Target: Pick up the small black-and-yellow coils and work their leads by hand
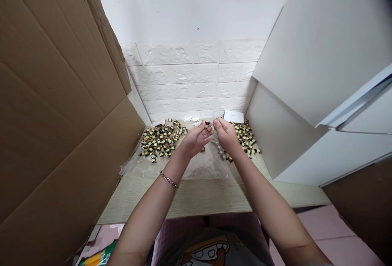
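Both hands meet above the middle of the table, their fingertips close together. My left hand (196, 138) has its palm turned up and its fingers curled round a small black-and-yellow part (207, 124). Beside it, my right hand (226, 133) is closed, thumb pressed on the index finger; what it pinches is too small to make out. A large pile of small yellow-and-black parts (161, 138) lies left of my left hand. Another pile of the same parts (246, 138) lies behind and right of my right hand.
Clear plastic sheeting (208, 168) covers part of the pale wooden table (183, 200). A white card (233, 116) stands by the brick-patterned wall (180, 74). Brown cardboard (61, 94) rises on the left, white panels (321, 53) on the right. Below left is a green-and-yellow packet (99, 257).
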Demonstrator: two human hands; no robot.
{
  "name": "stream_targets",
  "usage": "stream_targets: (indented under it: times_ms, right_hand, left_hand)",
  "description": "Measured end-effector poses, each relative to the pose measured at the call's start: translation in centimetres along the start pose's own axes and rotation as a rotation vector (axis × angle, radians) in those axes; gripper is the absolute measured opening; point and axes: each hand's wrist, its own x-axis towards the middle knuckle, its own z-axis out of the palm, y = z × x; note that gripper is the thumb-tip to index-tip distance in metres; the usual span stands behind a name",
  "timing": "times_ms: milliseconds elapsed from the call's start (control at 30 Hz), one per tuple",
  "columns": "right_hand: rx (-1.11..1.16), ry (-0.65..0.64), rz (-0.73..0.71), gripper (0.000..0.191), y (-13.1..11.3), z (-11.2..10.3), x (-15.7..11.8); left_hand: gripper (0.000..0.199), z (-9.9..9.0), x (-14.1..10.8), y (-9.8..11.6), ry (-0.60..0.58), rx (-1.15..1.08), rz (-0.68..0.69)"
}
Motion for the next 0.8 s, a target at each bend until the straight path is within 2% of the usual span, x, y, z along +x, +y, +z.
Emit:
stream_targets:
  times_ms: [400, 567, 800]
  right_hand:
    - [0.214, 0.020, 0.109, 0.035, 0.5, 0.2, 0.2]
    - [0.273, -0.120, 0.120, 0.036, 0.6, -0.1, 0.4]
    - [0.279, -0.336, 0.079, 0.039, 0.4, -0.6, 0.5]
  left_hand:
    - [0.019, -0.1, -0.1, 0.1, -0.081, 0.006, -0.038]
    - [0.021, -0.8, 0.0, 0.2, -0.165, 0.131, 0.004]
    - [0.031, -1.6, -0.1, 1.4, -0.276, 0.483, 0.033]
